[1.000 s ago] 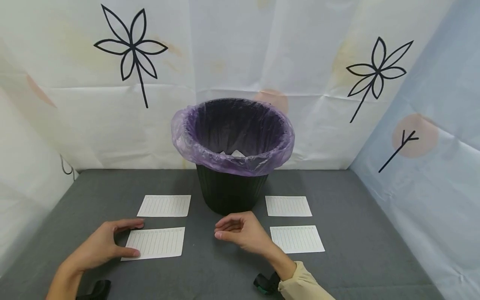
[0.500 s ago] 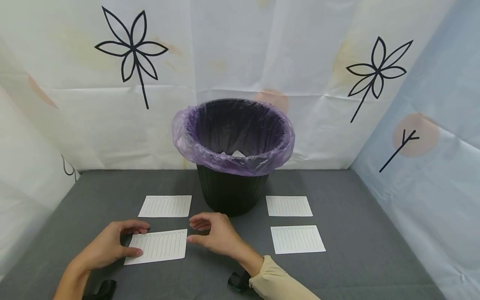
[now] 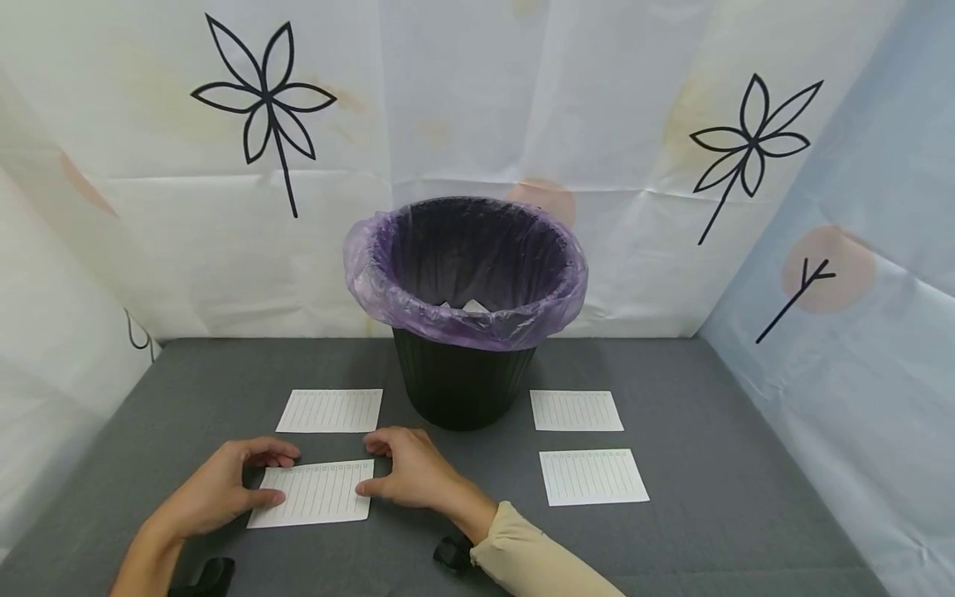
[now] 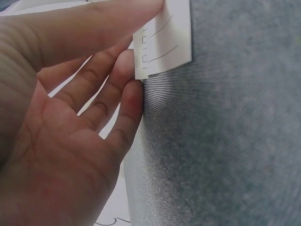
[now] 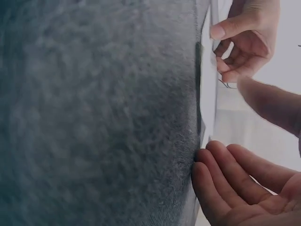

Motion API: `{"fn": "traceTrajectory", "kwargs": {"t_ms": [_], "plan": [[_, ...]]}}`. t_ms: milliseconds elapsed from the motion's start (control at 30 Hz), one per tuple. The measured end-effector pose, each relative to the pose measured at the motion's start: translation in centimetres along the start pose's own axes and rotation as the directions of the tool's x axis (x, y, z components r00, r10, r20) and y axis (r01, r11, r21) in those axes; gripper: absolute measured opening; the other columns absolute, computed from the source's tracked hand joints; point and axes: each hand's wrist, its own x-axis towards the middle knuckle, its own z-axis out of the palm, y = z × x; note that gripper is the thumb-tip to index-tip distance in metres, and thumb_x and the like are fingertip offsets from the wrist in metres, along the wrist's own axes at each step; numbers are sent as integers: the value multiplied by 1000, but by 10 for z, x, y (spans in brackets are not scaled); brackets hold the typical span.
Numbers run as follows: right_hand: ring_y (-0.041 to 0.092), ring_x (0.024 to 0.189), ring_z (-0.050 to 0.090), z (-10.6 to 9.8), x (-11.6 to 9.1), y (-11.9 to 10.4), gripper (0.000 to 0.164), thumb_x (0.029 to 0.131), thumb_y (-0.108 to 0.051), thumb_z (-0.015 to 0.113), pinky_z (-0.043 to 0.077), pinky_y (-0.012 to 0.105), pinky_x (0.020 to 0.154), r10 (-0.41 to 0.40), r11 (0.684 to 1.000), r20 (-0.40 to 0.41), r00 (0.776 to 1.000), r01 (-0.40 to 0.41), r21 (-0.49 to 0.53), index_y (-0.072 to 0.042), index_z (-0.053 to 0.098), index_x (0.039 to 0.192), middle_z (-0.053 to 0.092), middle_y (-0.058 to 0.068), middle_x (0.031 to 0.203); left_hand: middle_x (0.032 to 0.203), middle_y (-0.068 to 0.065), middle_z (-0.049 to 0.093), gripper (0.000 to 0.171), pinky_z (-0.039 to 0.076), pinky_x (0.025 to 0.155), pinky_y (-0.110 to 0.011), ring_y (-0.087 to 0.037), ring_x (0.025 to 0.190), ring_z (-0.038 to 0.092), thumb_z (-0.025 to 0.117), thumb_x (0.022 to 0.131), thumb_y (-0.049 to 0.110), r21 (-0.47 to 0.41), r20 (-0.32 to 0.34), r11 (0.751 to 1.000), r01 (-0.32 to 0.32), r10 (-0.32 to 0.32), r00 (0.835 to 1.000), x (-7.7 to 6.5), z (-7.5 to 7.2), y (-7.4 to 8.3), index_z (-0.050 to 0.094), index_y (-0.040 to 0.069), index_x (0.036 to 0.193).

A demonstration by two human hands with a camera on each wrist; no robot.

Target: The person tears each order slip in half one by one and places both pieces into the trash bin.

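Note:
In the head view, a white ruled note card (image 3: 313, 493) with a row of small boxes lies at the front left of the grey table. My left hand (image 3: 216, 489) holds its left end, thumb on top and fingers curled at the far edge. The left wrist view shows that thumb (image 4: 94, 28) over the card (image 4: 164, 42). At the right end is my right hand (image 3: 414, 473), its thumb at the card's edge and its fingers (image 5: 240, 174) apart from the thumb. The card (image 5: 207, 80) appears nearly edge-on in the right wrist view.
A black bin (image 3: 462, 381) with a purple liner (image 3: 466, 327) stands at the back middle, white pieces inside. Another ruled card (image 3: 331, 411) lies behind the held one. Two more, a rear card (image 3: 576, 410) and a front card (image 3: 593, 478), lie on the right.
My right hand has moved left from beside the bin to the card's right end. The left hand and the card have shifted slightly right and nearer.

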Motion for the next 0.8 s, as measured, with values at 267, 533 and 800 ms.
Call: {"fn": "traceTrajectory", "kwargs": {"t_ms": [267,533,800], "plan": [[0,77,58,6,9,-2,30,81,-16,87,47,15,73,29,1000,-3,1000,-29,1,-4,75,106,69,-5,88,102,-1,68,46,52,77,-26,-7,89,61,90,73,7,1,17,1000,8,-8,1000,1,0,2,69,1,113],[-3,61,50,12,11,-2,5,90,-5,74,43,15,58,-9,1000,-61,998,9,8,-6,78,88,61,-12,69,102,-1,68,46,51,75,-27,-7,88,60,90,73,6,1,1,999,-46,46,999,1,2,0,68,-1,113],[-3,64,51,7,7,0,8,93,-5,71,44,16,58,-10,998,-75,997,14,56,-7,78,90,62,-12,72,104,-1,72,32,54,74,-26,-6,91,66,84,84,13,-29,-21,995,-97,96,995,3,5,7,72,2,112]]}}
